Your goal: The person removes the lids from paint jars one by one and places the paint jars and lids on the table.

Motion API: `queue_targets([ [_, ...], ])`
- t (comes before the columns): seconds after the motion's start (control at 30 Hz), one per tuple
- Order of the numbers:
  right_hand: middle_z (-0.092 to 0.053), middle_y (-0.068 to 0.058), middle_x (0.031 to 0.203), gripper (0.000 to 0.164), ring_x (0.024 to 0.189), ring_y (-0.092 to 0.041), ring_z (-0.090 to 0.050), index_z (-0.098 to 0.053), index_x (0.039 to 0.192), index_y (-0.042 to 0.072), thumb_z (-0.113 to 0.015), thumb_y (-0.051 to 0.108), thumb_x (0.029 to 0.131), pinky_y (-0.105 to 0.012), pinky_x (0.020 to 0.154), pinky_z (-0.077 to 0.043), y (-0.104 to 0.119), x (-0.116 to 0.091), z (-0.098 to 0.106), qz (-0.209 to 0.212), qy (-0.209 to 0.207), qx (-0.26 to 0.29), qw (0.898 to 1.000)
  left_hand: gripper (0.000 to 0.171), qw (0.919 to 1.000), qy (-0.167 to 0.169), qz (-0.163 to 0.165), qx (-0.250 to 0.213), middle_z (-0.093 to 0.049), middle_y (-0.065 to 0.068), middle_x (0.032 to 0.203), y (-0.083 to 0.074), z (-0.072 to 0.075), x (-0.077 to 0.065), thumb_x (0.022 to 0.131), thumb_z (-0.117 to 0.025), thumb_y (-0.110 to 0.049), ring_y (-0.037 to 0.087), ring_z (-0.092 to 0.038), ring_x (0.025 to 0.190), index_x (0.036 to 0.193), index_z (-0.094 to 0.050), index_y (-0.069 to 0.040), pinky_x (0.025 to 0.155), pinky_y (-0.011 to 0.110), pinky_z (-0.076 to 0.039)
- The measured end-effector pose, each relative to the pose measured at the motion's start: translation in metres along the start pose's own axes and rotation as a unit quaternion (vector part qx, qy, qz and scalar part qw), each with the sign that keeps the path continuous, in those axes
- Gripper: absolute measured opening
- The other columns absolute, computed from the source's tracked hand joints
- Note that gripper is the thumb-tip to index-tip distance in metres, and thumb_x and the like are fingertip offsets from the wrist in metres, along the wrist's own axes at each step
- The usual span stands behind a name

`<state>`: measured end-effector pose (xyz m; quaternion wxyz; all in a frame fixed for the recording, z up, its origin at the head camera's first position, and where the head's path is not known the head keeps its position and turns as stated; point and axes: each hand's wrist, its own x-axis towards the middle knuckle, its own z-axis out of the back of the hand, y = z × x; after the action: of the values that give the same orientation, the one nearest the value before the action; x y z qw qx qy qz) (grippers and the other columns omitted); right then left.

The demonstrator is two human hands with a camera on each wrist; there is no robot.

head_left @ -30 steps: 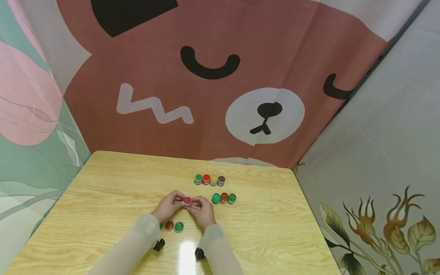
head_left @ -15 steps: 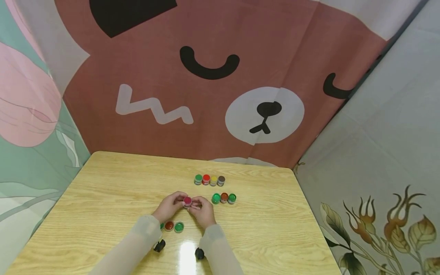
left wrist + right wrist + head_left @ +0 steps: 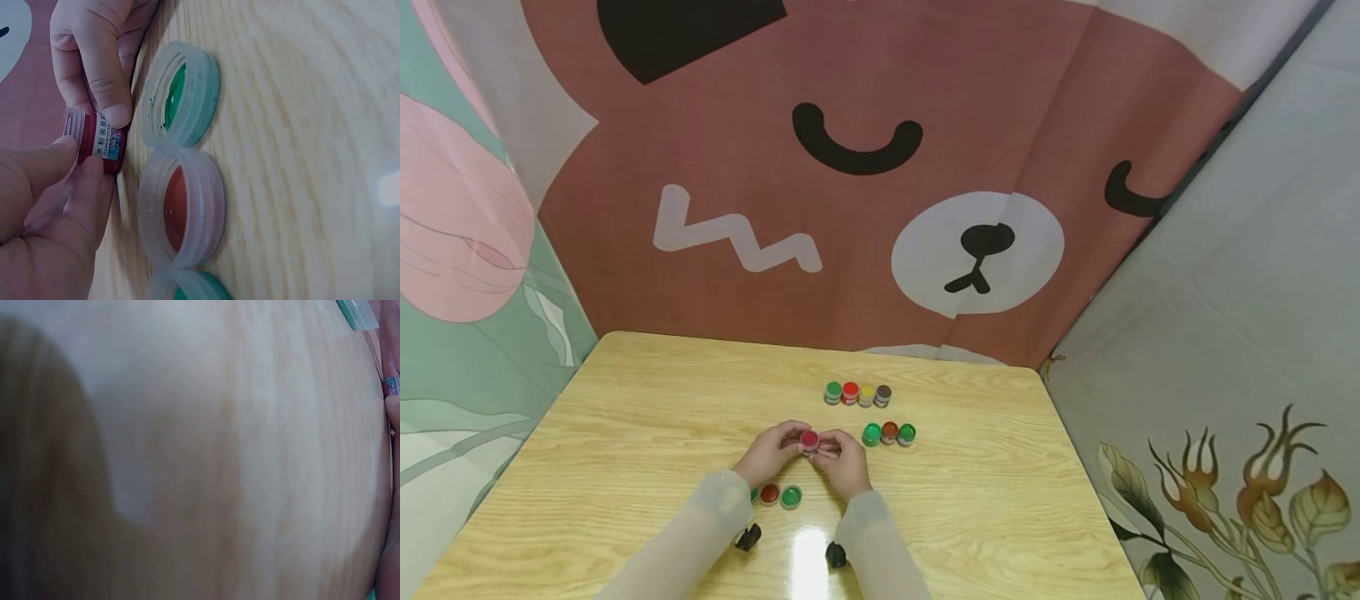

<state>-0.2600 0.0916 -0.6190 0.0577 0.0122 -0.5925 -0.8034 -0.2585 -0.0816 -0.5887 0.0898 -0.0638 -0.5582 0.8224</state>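
Note:
Both hands hold one small paint jar (image 3: 808,442) with a deep pink top, just above or on the table; which cannot be told. In the left wrist view the paint jar (image 3: 107,142) lies tilted, its printed label showing and a ribbed clear lid on it. My left hand (image 3: 769,454) grips the lid end, thumb against the rim. From the other side my right hand (image 3: 844,462) pinches the jar's body, its thumb (image 3: 117,115) on the label. The right wrist view shows mostly blurred tabletop, with a sliver of hand at its right edge.
Near my left wrist lie three upturned lids, including a red-brown one (image 3: 770,494) and a green one (image 3: 791,497). Three uncovered paint jars (image 3: 889,432) stand in a row to the right. Behind them is a row of several jars (image 3: 850,393). A cloth wall borders the table (image 3: 985,500).

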Motion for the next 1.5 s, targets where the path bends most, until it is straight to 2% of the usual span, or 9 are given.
queue_targets([
  [0.2, -0.069, -0.003, 0.096, 0.027, 0.090, -0.011, -0.066, -0.072, 0.106, 0.002, -0.081, -0.004, 0.082, -0.020, 0.080, -0.058, -0.0025, -0.0002, -0.0015, 0.001, 0.000, -0.001, 1.000, 0.023, 0.9997, -0.016, 0.007, -0.016, -0.070, 0.013, 0.111, 0.0029, -0.0038, 0.0003, 0.094, -0.065, 0.005, 0.032, -0.068, 0.108, 0.118, -0.064, 0.001, 0.094, 0.042, -0.056],
  [0.5, -0.068, -0.003, 0.094, 0.027, 0.089, -0.011, -0.067, -0.072, 0.106, 0.002, -0.081, -0.004, 0.082, -0.020, 0.079, -0.059, -0.0067, 0.0002, -0.0039, 0.002, -0.004, 0.008, 1.000, 0.021, 0.9995, -0.032, 0.005, -0.002, -0.069, 0.012, 0.108, 0.0063, -0.0058, 0.0013, 0.093, -0.069, 0.002, 0.032, -0.069, 0.104, 0.112, -0.059, -0.002, 0.089, 0.039, -0.059],
  [0.73, -0.069, -0.003, 0.094, 0.026, 0.088, -0.011, -0.068, -0.072, 0.106, 0.002, -0.081, -0.004, 0.082, -0.022, 0.078, -0.060, -0.0092, -0.0002, -0.0042, 0.024, -0.008, 0.006, 1.000, 0.031, 0.9996, -0.017, -0.022, 0.001, -0.070, 0.016, 0.114, 0.0089, -0.0061, 0.0010, 0.093, -0.068, 0.003, 0.036, -0.068, 0.109, 0.124, -0.064, 0.000, 0.093, 0.041, -0.057],
  [0.9, -0.069, -0.003, 0.094, 0.025, 0.088, -0.011, -0.067, -0.072, 0.105, 0.002, -0.081, -0.003, 0.082, -0.021, 0.078, -0.059, -0.0066, 0.0001, -0.0033, 0.021, -0.007, 0.011, 1.000, 0.028, 0.9997, -0.005, -0.023, -0.003, -0.069, 0.016, 0.115, 0.0071, -0.0039, 0.0003, 0.094, -0.066, 0.006, 0.036, -0.067, 0.111, 0.122, -0.064, 0.000, 0.093, 0.040, -0.057],
  [1.0, -0.069, -0.003, 0.094, 0.026, 0.088, -0.010, -0.066, -0.072, 0.105, 0.002, -0.081, -0.003, 0.082, -0.020, 0.078, -0.058, -0.0039, -0.0002, -0.0027, 0.016, -0.007, 0.009, 1.000, 0.026, 0.9998, 0.002, -0.013, -0.015, -0.068, 0.015, 0.114, 0.0058, -0.0027, 0.0002, 0.094, -0.064, 0.007, 0.035, -0.066, 0.111, 0.119, -0.062, -0.001, 0.094, 0.039, -0.057],
  [1.27, -0.068, -0.003, 0.094, 0.027, 0.088, -0.010, -0.066, -0.072, 0.106, 0.000, -0.081, -0.006, 0.081, -0.019, 0.079, -0.058, -0.0033, -0.0007, -0.0021, 0.016, -0.005, 0.012, 1.000, 0.022, 0.9989, -0.004, 0.012, -0.044, -0.067, 0.013, 0.111, 0.0052, -0.0014, 0.0001, 0.094, -0.064, 0.008, 0.034, -0.067, 0.110, 0.113, -0.058, 0.000, 0.092, 0.036, -0.058],
  [1.37, -0.068, -0.003, 0.094, 0.027, 0.089, -0.010, -0.066, -0.071, 0.106, 0.000, -0.080, -0.007, 0.082, -0.020, 0.079, -0.058, -0.0019, -0.0006, -0.0018, 0.010, -0.005, 0.014, 1.000, 0.021, 0.9992, -0.006, 0.006, -0.039, -0.067, 0.014, 0.111, 0.0053, -0.0010, 0.0000, 0.094, -0.064, 0.008, 0.034, -0.067, 0.109, 0.114, -0.058, 0.001, 0.091, 0.037, -0.058],
  [1.5, -0.068, -0.004, 0.095, 0.027, 0.089, -0.010, -0.066, -0.072, 0.107, 0.001, -0.080, -0.006, 0.082, -0.019, 0.080, -0.058, -0.0012, 0.0001, -0.0014, 0.007, -0.005, 0.010, 1.000, 0.028, 0.9998, 0.000, -0.009, -0.020, -0.068, 0.017, 0.116, 0.0039, 0.0004, 0.0003, 0.095, -0.063, 0.008, 0.036, -0.066, 0.110, 0.122, -0.061, 0.000, 0.093, 0.041, -0.057],
])
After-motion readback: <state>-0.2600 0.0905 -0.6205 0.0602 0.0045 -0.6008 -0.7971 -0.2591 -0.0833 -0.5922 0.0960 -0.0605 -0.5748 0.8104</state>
